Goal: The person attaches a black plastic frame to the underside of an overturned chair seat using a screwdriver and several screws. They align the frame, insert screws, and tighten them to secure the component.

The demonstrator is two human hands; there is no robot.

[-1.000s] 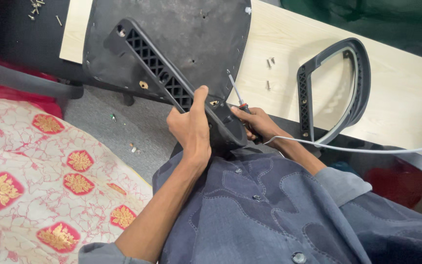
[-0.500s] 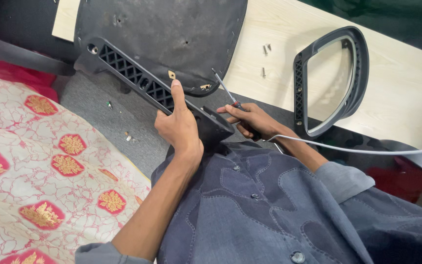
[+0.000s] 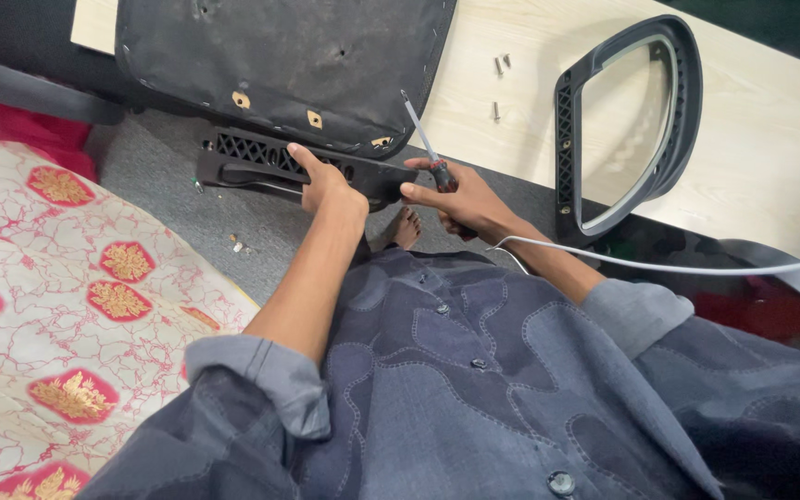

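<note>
Presently I see a black plastic armrest point(image 3: 280, 171) lying left of centre in the upper half of the frame, its ribbed face up, tucked against the lower edge of an upturned black seat pad point(image 3: 289, 65). My left hand point(image 3: 326, 190) grips the right part of the armrest, fingers curled over its top edge. My right hand point(image 3: 460, 199), just to the right, is closed around the dark red handle of a screwdriver point(image 3: 428, 153); the shaft slants up and to the left, its tip near the seat pad's lower right corner. I cannot tell whether the tip touches the pad.

The seat pad fills the upper centre, with three small tan patches along its lower edge. It overlaps a pale wooden board point(image 3: 770, 139) that runs across the upper right. On the board, right of the pad, lie three small screws point(image 3: 500, 79), and further right a second armrest point(image 3: 627, 120), a black D-shaped loop. A white cable point(image 3: 678, 267) crosses from centre right to the right edge. A red and cream patterned mat point(image 3: 67, 306) covers the lower left, beside grey floor point(image 3: 159, 194).
</note>
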